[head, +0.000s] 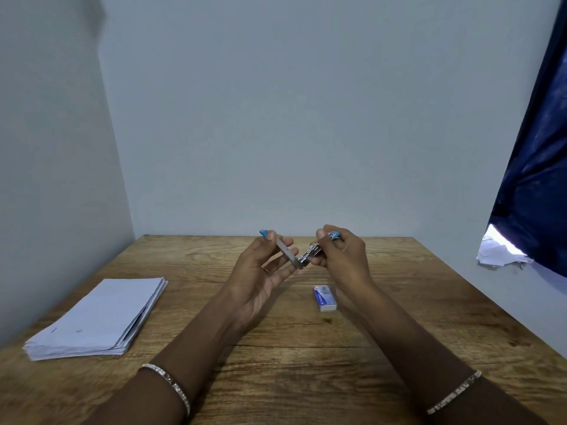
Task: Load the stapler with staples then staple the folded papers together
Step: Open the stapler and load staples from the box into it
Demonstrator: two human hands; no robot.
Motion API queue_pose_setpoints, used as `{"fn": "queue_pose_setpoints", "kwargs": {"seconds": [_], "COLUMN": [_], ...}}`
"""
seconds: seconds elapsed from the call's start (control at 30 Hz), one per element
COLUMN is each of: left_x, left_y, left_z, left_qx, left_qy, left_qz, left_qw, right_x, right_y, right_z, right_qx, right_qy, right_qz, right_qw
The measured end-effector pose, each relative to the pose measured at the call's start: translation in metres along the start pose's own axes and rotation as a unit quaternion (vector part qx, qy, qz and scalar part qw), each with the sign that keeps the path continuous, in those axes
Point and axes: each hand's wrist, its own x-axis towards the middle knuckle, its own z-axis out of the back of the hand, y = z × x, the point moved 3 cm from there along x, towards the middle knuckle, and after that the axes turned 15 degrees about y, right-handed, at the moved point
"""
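Observation:
A small blue and metal stapler is spread open in a V above the middle of the wooden table. My left hand pinches its left arm, whose blue tip sticks out past the thumb. My right hand grips the other arm, where the metal staple channel shows. A small white and blue staple box lies on the table just below my right hand. A stack of folded white papers rests at the left of the table.
Pale walls close the table in at the back and left. A dark blue curtain hangs at the right, with crumpled white paper under its lower edge.

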Motion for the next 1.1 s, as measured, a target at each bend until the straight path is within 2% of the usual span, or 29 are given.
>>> {"fn": "queue_pose_setpoints", "kwargs": {"seconds": [0.17, 0.33, 0.5, 0.6, 0.77, 0.93, 1.0, 1.1], "left_x": [-0.004, 0.0, -0.003, -0.004, -0.004, 0.001, 0.003, 0.004], "left_y": [0.0, 0.002, 0.007, 0.007, 0.015, 0.019, 0.017, 0.014], "left_z": [-0.001, 0.001, -0.005, -0.007, -0.011, -0.001, 0.004, 0.008], "left_qx": [-0.096, -0.006, 0.057, 0.072, 0.088, 0.06, 0.049, 0.036], "left_qy": [0.058, 0.02, 0.042, 0.059, 0.076, 0.028, 0.009, -0.009], "left_qz": [0.074, 0.097, 0.13, 0.137, 0.154, 0.132, 0.113, 0.092], "left_qw": [0.991, 0.995, 0.989, 0.986, 0.981, 0.989, 0.992, 0.995], "right_x": [0.003, -0.002, -0.013, -0.017, -0.018, -0.018, -0.021, -0.028], "right_y": [0.008, 0.016, 0.021, 0.022, 0.016, 0.009, 0.011, 0.013], "right_z": [0.01, 0.001, -0.017, -0.024, -0.025, -0.023, -0.024, -0.027], "right_qx": [0.058, 0.109, 0.175, 0.165, 0.049, -0.126, -0.222, -0.341], "right_qy": [0.019, 0.08, 0.142, 0.167, 0.15, 0.097, 0.071, 0.059], "right_qz": [0.021, 0.015, 0.0, 0.006, 0.007, 0.033, 0.096, 0.2], "right_qw": [0.998, 0.991, 0.974, 0.972, 0.987, 0.987, 0.968, 0.917]}}
